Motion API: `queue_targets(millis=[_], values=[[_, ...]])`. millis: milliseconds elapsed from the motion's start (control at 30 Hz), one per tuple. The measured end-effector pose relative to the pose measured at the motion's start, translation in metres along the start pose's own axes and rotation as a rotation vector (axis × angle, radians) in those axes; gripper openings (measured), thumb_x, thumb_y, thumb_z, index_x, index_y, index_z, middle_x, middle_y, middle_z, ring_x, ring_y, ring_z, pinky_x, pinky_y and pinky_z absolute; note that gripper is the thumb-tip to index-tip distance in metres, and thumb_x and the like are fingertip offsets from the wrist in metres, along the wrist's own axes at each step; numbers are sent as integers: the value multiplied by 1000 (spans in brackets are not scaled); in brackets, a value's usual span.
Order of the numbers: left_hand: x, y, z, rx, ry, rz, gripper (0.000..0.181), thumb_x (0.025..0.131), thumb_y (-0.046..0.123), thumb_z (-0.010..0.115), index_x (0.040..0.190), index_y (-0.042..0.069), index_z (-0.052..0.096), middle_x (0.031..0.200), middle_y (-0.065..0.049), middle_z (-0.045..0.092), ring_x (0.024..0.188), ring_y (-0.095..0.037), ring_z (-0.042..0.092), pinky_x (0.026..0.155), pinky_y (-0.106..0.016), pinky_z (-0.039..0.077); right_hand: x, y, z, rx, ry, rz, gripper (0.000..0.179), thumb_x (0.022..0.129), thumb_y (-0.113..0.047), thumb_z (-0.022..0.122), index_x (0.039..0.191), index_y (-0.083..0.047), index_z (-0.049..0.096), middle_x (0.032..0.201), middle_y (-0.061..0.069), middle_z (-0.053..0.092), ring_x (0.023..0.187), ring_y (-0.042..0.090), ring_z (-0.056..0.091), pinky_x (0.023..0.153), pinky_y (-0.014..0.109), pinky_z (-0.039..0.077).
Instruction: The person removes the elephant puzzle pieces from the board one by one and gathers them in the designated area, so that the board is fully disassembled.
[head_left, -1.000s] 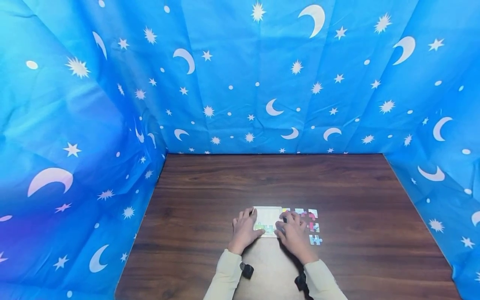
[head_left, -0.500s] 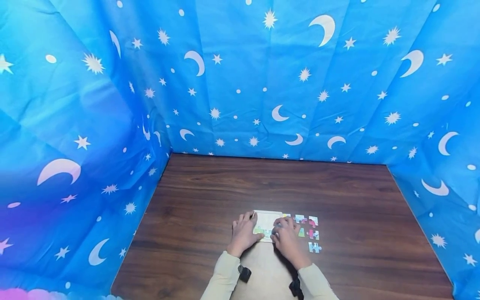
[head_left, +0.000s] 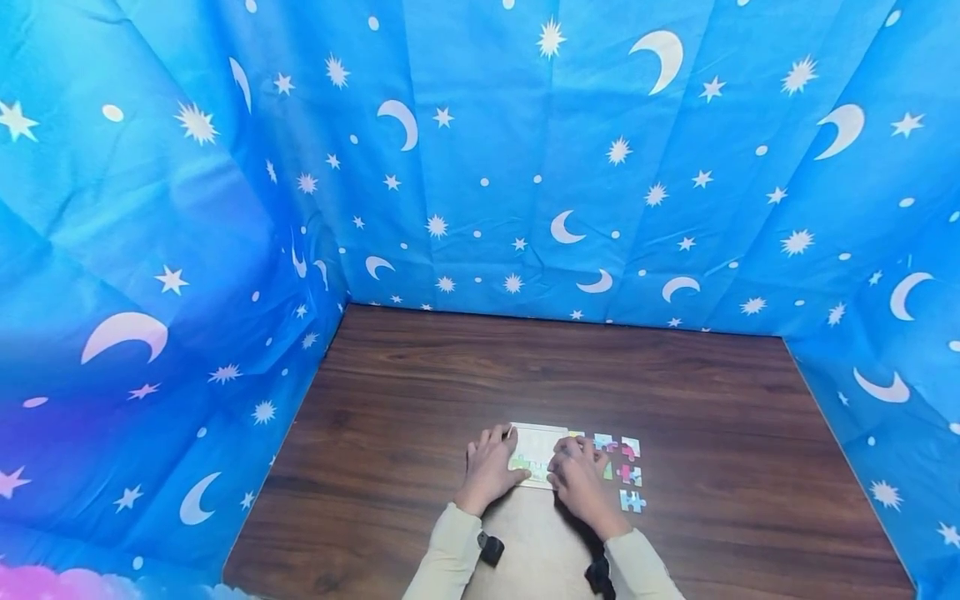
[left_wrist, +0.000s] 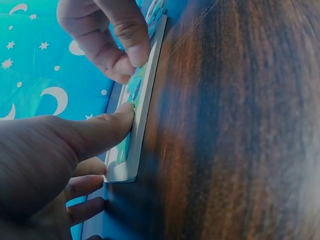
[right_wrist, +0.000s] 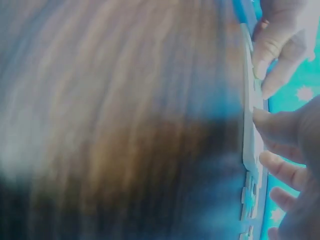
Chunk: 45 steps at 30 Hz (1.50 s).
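A shallow white puzzle tray [head_left: 540,430] lies on the table, with green-and-blue jigsaw pieces [head_left: 537,468] along its near side. My left hand [head_left: 489,471] holds the tray at its left: the thumb [left_wrist: 117,124] presses at the pieces by the near rim, while the fingers lie along the left edge. Over the right part of the tray, my right hand [head_left: 583,477] pinches a puzzle piece between thumb and fingers, down at the row of pieces. In the left wrist view those fingertips meet a green piece [left_wrist: 136,82]; most of it is hidden by the hand.
Several loose jigsaw pieces [head_left: 632,475] lie in rows right of the tray, partly covered by the right hand. The dark wooden table [head_left: 420,375] runs back to a blue curtain [head_left: 480,150] with moons and stars, which also closes off both sides.
My right hand has shifted left from the tray's right edge onto its pieces, uncovering a green loose piece. The left hand keeps its place on the tray. The head view has tilted slightly.
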<state>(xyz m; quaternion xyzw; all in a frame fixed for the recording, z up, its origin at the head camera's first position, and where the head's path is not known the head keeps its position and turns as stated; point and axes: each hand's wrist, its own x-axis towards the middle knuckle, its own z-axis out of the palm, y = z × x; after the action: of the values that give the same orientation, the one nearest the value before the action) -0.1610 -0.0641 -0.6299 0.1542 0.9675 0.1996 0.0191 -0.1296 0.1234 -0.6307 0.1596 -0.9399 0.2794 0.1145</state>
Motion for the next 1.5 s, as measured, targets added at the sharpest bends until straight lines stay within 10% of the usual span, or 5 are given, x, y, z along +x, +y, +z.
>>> queue_targets(millis=[367,667,1133,1500], values=[[3,3,-3,-14,-3,1,78,81,40,83,144,5,56,147,-10,50,127,-29,46,84,-44,37,3,-8,-16,159,-58,161,18,82,-3,71,70,-12,62,119,20,56,126,53,33,94,80,17],[0,3,2,-15,-26,-4,77,81,41,82,145,7,55,147,-10,50,128,-29,46,84,-44,37,-8,14,-48,164,-86,141,22,84,-4,70,70,-16,59,125,25,54,124,51,31,91,76,17],[2,2,-2,-23,-39,-22,78,81,40,83,145,6,55,147,-9,50,128,-28,45,84,-44,36,-28,42,-92,100,-293,188,25,89,-7,71,71,-16,58,123,26,52,122,55,27,87,73,20],[4,1,-2,-25,-28,-18,79,81,41,83,146,7,55,148,-8,49,127,-27,46,84,-43,36,-35,45,-87,-42,-267,171,25,85,-6,74,69,-16,58,120,31,50,123,60,31,88,78,23]])
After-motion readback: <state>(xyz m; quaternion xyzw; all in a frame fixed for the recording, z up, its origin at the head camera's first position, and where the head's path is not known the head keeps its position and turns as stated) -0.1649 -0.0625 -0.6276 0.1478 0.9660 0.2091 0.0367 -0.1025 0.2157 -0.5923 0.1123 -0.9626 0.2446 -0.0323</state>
